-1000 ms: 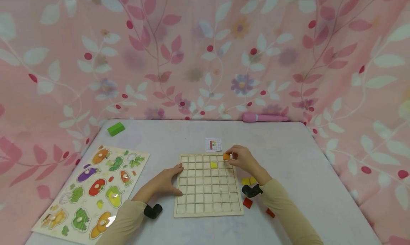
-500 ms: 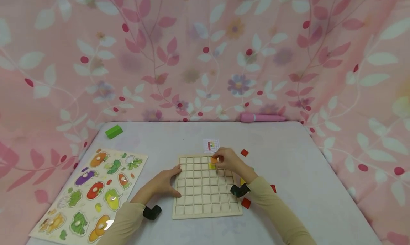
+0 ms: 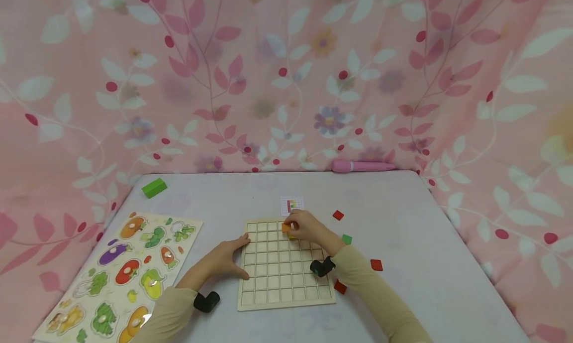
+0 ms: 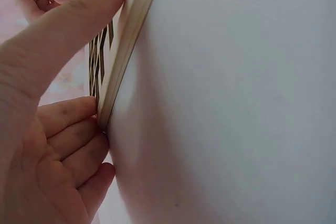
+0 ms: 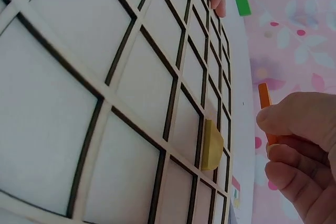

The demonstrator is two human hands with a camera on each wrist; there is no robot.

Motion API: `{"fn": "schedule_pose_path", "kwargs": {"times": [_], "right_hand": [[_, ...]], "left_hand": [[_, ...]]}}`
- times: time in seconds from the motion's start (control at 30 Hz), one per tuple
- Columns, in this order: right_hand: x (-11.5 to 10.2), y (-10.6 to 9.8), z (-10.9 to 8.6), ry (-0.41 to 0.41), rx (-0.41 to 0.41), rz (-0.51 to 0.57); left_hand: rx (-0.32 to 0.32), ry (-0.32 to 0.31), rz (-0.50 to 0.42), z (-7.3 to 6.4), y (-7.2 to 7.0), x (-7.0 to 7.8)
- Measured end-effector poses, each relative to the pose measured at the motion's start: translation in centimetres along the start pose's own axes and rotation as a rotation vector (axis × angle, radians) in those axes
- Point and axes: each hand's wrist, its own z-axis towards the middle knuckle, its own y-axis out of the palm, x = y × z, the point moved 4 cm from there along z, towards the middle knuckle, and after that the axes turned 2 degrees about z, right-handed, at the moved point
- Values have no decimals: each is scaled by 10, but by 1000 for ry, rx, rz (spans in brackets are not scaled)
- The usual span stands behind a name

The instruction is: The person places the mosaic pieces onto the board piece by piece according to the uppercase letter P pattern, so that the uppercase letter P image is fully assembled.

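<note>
A wooden grid board (image 3: 286,297) lies on the table between the two hands. My left hand (image 3: 225,258) rests at its left edge, thumb and fingers spread apart and touching the rim, as the left wrist view also shows. Between thumb and fingers, my right hand (image 3: 308,227) pinches a small orange tile (image 3: 286,227) over the far row. Held on edge in the right wrist view, the orange tile (image 5: 265,97) is raised off the grid. A yellow tile (image 5: 212,145) stands tilted up in one cell there; in the head view the right hand partly covers it.
Beyond the board lies a small printed pattern card (image 3: 286,201). On the right are a green tile (image 3: 346,239) and several red tiles (image 3: 376,265). A vegetable puzzle board (image 3: 185,241) and a green block (image 3: 154,188) lie left; a pink pen-shaped thing (image 3: 363,166) lies at the back.
My right hand has carried the orange tile leftward from the board's far right corner to the far row near the yellow tile. My left hand has stayed at the board's edge.
</note>
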Motion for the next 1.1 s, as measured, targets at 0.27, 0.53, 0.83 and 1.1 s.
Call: {"fn": "schedule_pose_path", "kwargs": {"times": [0.27,0.53,0.83,1.1], "right_hand": [[1,15,3,58,-67,-12],[0,25,5,97,-121,-44],[0,26,10,127,-103,-117],[1,29,9,204,-160,-100]], "left_hand": [[17,-17,0,0,2,-3],[3,-10,8,0,4,-2],[16,9,-21,3,0,1],[4,-4,-14,-1,2,-1]]}}
